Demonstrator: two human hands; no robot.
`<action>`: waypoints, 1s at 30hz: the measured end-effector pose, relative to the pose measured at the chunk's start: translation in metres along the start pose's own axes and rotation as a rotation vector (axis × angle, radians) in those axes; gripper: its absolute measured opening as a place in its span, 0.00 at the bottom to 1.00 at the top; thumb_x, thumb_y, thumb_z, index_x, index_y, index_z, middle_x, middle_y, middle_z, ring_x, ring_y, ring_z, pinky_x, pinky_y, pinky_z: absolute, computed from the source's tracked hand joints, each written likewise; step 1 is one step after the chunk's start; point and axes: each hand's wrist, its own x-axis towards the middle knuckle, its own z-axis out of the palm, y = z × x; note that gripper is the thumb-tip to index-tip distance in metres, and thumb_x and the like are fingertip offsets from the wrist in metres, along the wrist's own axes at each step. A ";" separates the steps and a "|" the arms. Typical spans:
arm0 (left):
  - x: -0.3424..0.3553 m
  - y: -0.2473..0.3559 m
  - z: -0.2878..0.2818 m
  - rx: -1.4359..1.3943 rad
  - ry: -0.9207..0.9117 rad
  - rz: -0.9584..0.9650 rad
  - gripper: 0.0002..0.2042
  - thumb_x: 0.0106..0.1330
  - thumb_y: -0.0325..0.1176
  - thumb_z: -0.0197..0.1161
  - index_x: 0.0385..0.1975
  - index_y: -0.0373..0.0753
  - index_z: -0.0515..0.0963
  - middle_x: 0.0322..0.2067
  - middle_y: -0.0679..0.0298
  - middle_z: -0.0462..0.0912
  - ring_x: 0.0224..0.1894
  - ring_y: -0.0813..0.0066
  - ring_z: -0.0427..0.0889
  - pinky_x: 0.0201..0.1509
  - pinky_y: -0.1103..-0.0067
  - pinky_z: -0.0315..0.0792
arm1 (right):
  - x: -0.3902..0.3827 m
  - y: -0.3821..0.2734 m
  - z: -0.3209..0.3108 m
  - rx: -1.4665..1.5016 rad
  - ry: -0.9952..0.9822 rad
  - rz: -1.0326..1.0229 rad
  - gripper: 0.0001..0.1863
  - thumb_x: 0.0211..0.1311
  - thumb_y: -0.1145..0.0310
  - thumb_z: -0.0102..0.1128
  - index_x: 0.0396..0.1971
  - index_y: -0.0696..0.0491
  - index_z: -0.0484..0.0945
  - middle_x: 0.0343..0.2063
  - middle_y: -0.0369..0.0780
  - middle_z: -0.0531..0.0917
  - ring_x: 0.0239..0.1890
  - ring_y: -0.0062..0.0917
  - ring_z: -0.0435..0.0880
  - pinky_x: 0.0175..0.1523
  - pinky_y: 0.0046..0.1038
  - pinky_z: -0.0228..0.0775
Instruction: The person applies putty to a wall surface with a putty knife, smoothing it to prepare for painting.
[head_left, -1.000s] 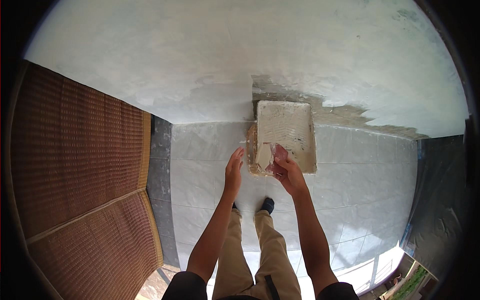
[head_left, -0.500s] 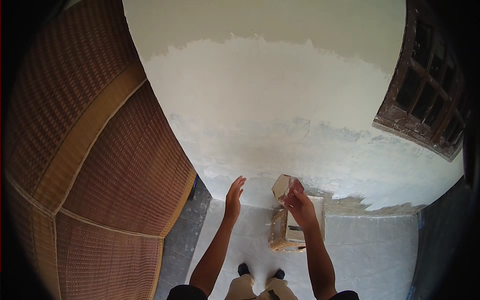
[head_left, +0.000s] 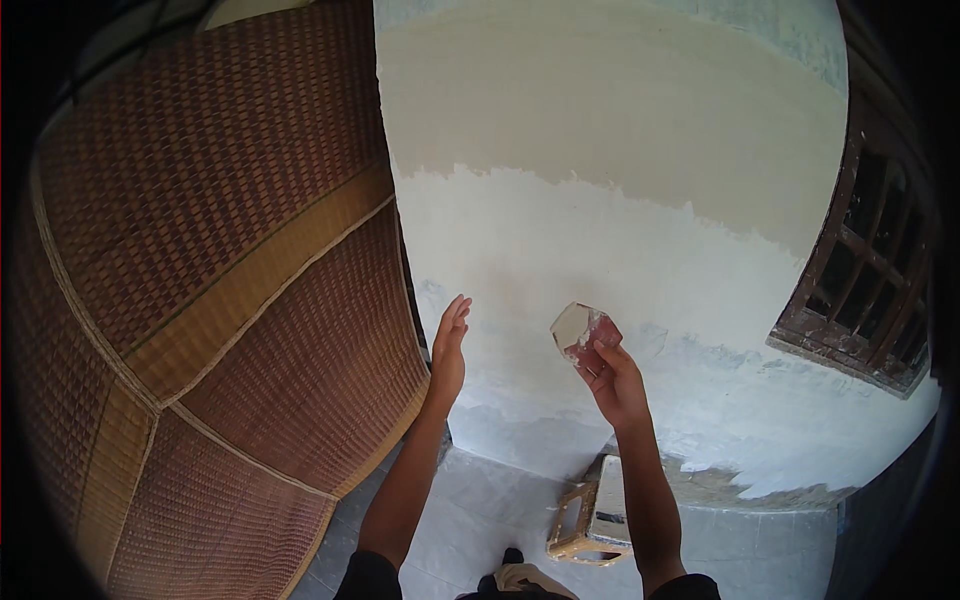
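Honestly, right hand grips a putty-loaded scraper at the wall; left hand hangs open, empty. Tilted blade could drip putty onto the tray or floor.

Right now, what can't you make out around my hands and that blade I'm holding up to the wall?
- Head view: the scraper's handle is hidden inside the right hand.
- Whether its blade touches the wall cannot be told.
- The left hand shows edge-on, so its palm is hidden.
- The tray on the floor is partly covered by the right forearm.
- My shoes are cut off by the bottom edge.
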 end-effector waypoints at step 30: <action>0.257 -0.046 -0.102 0.279 -0.124 0.504 0.33 0.71 0.34 0.49 0.72 0.35 0.42 0.73 0.51 0.43 0.75 0.57 0.42 0.76 0.66 0.40 | 0.230 0.062 0.198 -1.777 0.071 -1.454 0.25 0.54 0.83 0.57 0.55 0.57 0.75 0.53 0.42 0.81 0.54 0.33 0.81 0.45 0.29 0.71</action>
